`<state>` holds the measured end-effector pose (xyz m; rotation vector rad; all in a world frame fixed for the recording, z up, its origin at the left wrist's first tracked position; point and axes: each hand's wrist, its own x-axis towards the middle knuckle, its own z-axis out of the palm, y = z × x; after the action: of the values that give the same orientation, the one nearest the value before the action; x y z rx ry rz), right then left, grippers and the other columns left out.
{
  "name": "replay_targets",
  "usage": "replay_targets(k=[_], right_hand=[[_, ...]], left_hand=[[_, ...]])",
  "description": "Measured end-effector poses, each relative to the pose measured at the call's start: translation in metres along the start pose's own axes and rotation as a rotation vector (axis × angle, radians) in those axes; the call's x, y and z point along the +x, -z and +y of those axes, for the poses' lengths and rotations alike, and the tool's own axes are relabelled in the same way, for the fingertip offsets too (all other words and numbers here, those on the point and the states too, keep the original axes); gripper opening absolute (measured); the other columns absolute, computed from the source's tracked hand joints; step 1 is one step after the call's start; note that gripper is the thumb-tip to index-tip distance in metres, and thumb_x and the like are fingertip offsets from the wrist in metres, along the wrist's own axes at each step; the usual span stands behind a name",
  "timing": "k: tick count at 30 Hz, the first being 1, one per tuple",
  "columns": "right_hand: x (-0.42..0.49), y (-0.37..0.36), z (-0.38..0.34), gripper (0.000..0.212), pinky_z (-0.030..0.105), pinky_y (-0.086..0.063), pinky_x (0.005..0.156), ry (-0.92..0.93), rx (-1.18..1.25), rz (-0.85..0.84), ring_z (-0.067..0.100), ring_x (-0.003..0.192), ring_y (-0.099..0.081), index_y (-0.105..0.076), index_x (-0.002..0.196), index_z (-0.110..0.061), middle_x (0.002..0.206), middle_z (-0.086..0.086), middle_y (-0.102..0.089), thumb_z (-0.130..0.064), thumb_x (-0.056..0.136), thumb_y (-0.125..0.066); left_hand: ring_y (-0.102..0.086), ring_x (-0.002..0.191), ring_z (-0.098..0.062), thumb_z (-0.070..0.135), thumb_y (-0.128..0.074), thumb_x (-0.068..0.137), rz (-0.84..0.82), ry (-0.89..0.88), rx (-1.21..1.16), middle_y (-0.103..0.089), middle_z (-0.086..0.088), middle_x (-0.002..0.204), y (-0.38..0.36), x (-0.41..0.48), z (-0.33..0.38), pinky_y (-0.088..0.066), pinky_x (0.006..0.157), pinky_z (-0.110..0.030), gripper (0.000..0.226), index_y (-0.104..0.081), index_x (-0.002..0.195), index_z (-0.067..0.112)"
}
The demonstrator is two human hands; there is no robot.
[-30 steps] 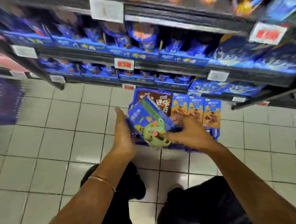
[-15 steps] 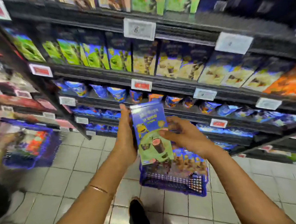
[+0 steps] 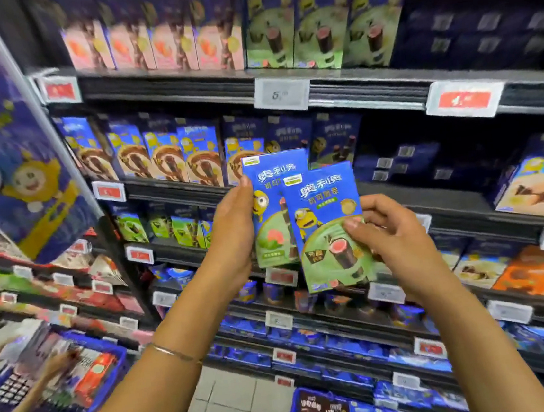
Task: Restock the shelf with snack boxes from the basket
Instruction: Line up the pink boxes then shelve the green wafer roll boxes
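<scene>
Left hand fingers grip rear snack box; right hand fingers pinch front snack box. Boxes overlap, held before shelf.

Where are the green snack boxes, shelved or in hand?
In hand: left hand grips rear box, right hand pinches front box.

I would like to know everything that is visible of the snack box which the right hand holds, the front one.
The front box looks like cardboard: blue above with white Chinese lettering, green below, with a yellow cartoon figure and a dark roll with pink filling. It is closed, nearly upright, raised before the shelves. The right hand pinches its right edge, thumb on the front. It overlaps the second box, held by the left hand; whether they touch, I cannot tell.
</scene>
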<state>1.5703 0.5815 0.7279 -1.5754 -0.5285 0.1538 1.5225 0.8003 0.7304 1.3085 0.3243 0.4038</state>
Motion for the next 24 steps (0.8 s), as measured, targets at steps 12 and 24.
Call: replay_targets(k=[12,24], right_hand=[[0.047,0.039,-0.071,0.019,0.023,-0.057,0.061,0.193,0.224,0.123,0.019,0.086,-0.078,-0.069,0.108,-0.009,0.098,0.007,-0.079,-0.017,0.09,-0.072],[0.111,0.05,-0.129,0.019,0.029,-0.061,0.066,0.298,0.118,0.273,0.019,0.088,-0.077,-0.068,0.113,-0.012,0.098,0.003,-0.079,-0.019,0.096,-0.068]], left_hand=[[-0.067,0.091,-0.026,0.005,-0.045,0.105,0.056,-0.231,-0.052,-0.075,-0.006,0.104,-0.057,0.025,0.099,-0.056,0.082,-0.042,0.025,-0.061,0.124,0.007],[-0.077,0.071,-0.015,0.049,-0.097,0.066,-0.129,-0.186,-0.097,-0.075,-0.003,0.102,-0.055,0.067,0.156,-0.064,0.063,-0.037,0.111,-0.042,0.153,0.009]])
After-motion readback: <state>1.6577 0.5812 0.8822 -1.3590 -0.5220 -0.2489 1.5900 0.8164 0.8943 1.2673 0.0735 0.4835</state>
